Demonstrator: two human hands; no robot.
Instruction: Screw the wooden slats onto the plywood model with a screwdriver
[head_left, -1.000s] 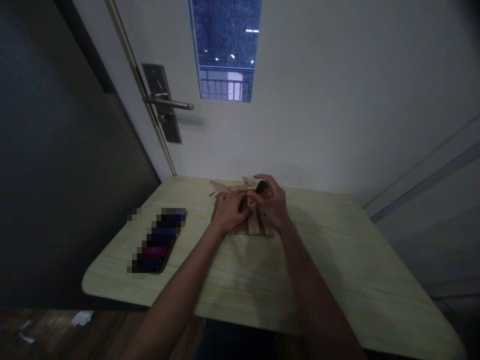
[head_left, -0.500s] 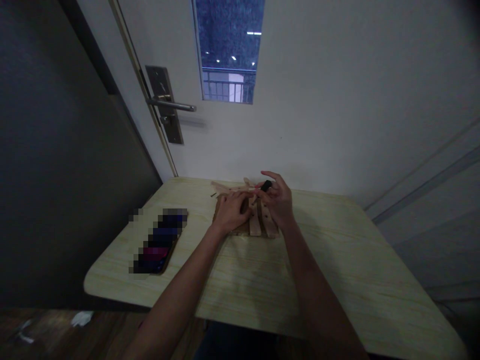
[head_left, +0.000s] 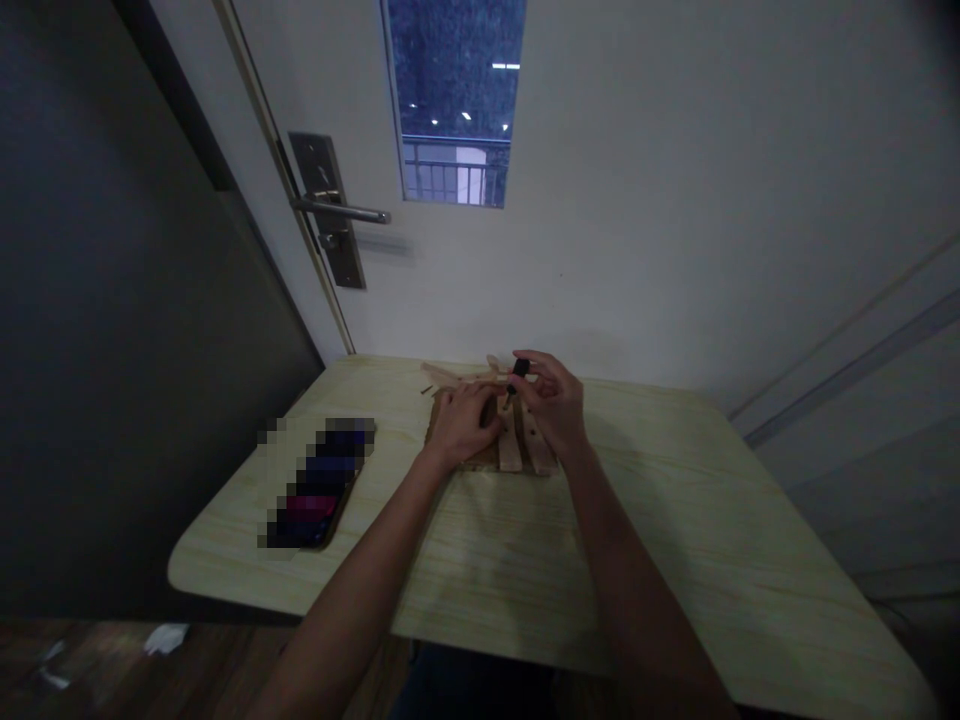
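Observation:
A short screwdriver (head_left: 520,370) with a black handle is pinched in my right hand (head_left: 559,400), its shaft slanting down toward a pale wooden strip (head_left: 511,450). My left hand (head_left: 465,422) lies palm down on a brown wooden board (head_left: 480,463), fingers stretched out and thumb apart beside the strip. Another pale strip (head_left: 538,455), with dark holes, lies on the board under my right hand. Whether the screwdriver's tip sits in a screw is too small to tell. Part of the board is hidden beneath my hands.
Loose pale wooden pieces (head_left: 442,376) and a small dark screw-like piece (head_left: 427,390) lie behind the board. A phone (head_left: 330,490), partly pixelated, is on the table (head_left: 480,560) at left. The white door (head_left: 637,200) with a metal handle (head_left: 345,210) stands beyond the table.
The screwdriver's handle has shifted left and turned more upright. My right index finger has come down from a raised position onto the handle. My left hand stays in place.

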